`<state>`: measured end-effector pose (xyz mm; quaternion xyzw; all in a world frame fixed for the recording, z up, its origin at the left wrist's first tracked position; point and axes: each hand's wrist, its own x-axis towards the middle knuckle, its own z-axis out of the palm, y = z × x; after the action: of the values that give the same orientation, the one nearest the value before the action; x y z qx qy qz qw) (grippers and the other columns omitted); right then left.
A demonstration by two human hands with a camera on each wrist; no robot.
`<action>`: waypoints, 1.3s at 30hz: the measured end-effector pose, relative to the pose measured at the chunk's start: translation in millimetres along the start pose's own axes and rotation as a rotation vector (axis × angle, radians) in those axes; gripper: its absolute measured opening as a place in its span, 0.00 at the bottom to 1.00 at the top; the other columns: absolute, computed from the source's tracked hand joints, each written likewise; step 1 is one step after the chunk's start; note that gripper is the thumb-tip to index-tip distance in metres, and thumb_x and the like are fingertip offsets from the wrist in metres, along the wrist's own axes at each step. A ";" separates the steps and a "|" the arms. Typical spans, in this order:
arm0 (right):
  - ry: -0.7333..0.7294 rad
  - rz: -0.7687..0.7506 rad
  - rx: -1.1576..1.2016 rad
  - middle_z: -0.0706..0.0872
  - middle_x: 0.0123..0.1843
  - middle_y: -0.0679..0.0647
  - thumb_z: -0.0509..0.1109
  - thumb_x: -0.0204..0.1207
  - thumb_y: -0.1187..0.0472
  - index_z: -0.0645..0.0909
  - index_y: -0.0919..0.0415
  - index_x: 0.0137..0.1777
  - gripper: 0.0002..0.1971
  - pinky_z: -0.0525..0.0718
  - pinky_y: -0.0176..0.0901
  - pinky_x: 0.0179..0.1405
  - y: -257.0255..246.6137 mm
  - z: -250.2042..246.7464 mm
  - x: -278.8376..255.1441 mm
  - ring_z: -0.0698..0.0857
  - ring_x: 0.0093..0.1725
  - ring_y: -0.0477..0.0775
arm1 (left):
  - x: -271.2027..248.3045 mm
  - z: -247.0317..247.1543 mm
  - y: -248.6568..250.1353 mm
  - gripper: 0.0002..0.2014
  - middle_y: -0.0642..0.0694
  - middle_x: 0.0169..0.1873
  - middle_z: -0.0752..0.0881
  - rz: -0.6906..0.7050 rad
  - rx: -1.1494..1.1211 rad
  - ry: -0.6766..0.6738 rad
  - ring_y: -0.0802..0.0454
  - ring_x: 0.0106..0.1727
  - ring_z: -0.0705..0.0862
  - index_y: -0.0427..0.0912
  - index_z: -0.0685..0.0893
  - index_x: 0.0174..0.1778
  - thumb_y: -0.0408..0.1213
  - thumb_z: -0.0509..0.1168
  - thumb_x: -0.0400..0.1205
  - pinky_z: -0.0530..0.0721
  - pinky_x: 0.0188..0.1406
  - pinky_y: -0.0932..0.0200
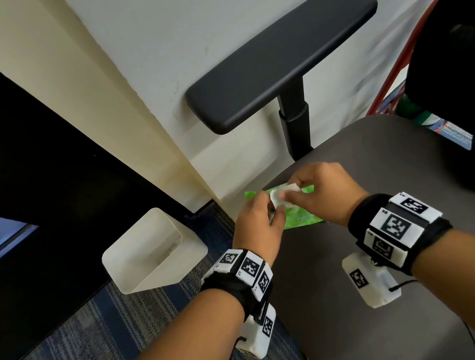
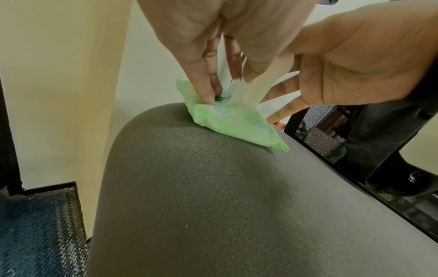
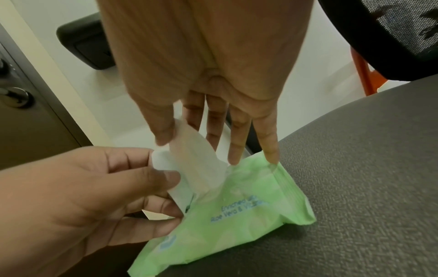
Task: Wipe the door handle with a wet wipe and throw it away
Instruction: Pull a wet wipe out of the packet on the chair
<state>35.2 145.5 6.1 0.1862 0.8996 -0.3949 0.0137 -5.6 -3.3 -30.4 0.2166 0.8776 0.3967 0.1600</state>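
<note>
- A flat green plastic pack of wet wipes [image 1: 299, 215] lies on the grey fabric chair seat [image 1: 391, 217], at the seat's edge nearest the cream wall, its corner reaching just past that edge.
- The left hand [image 1: 257, 226] is on the pack's left side: in the left wrist view its outer fingers [image 2: 206, 93] press down on the pack beside the opening, while thumb and forefinger pinch the peeled-back white flap [image 3: 163, 165].
- The right hand [image 1: 321, 189] is just above the pack, thumb and forefinger pinching a white wet wipe [image 3: 199, 161] that rises out of the opening, its lower end inside the pack; the other three fingers are stretched straight down, the little fingertip touching the pack's far end.
- The two hands are close together, fingertips nearly meeting over the opening.
- A cream rectangular plastic bin [image 1: 151, 252] stands on the blue carpet [image 1: 85, 344], left of the seat and below the left hand.
- A black padded armrest [image 1: 281, 54] stands beyond the pack.
- In the right wrist view, a metal door handle [image 3: 14, 97] shows on the dark door, well apart from both hands.
</note>
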 end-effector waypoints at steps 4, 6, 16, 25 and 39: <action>0.008 -0.059 0.054 0.89 0.47 0.52 0.72 0.73 0.63 0.86 0.58 0.48 0.05 0.82 0.40 0.44 -1.3 -2.4 -1.9 0.87 0.47 0.52 | -1.5 -3.5 5.5 0.20 0.47 0.44 0.81 0.012 -0.062 -0.014 0.48 0.41 0.82 0.54 0.73 0.67 0.33 0.64 0.80 0.85 0.44 0.51; 0.052 -0.115 0.032 0.88 0.46 0.55 0.74 0.73 0.64 0.85 0.59 0.46 0.03 0.82 0.41 0.44 0.3 -1.7 -0.2 0.86 0.45 0.53 | -1.4 -4.1 6.9 0.23 0.47 0.47 0.80 0.039 -0.046 -0.021 0.51 0.41 0.79 0.58 0.71 0.69 0.32 0.63 0.81 0.83 0.44 0.54; 0.086 -0.357 -0.216 0.85 0.45 0.54 0.69 0.75 0.54 0.90 0.57 0.42 0.10 0.85 0.56 0.40 6.3 -1.0 -1.8 0.83 0.45 0.60 | -0.5 -1.0 4.4 0.17 0.45 0.52 0.81 0.057 -0.007 -0.017 0.47 0.46 0.82 0.53 0.77 0.65 0.35 0.63 0.80 0.85 0.48 0.46; 0.121 -0.564 -0.386 0.85 0.31 0.46 0.67 0.73 0.60 0.85 0.53 0.37 0.07 0.67 0.42 0.41 -4.8 -8.0 -7.2 0.80 0.41 0.55 | 0.1 -1.3 6.5 0.15 0.44 0.48 0.80 0.053 0.012 0.008 0.44 0.44 0.82 0.47 0.79 0.62 0.38 0.66 0.79 0.82 0.43 0.52; 0.093 -0.394 -0.316 0.76 0.37 0.40 0.72 0.68 0.57 0.79 0.51 0.47 0.08 0.67 0.46 0.45 3.5 -3.0 -10.9 0.71 0.42 0.47 | -5.5 -6.1 8.4 0.05 0.53 0.45 0.81 0.143 -0.041 0.042 0.52 0.44 0.82 0.44 0.82 0.50 0.39 0.65 0.81 0.84 0.43 0.48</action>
<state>46.9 146.2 7.6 0.0210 0.9687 -0.2354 -0.0761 -1.5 -5.0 -19.5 0.2669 0.8547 0.4296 0.1173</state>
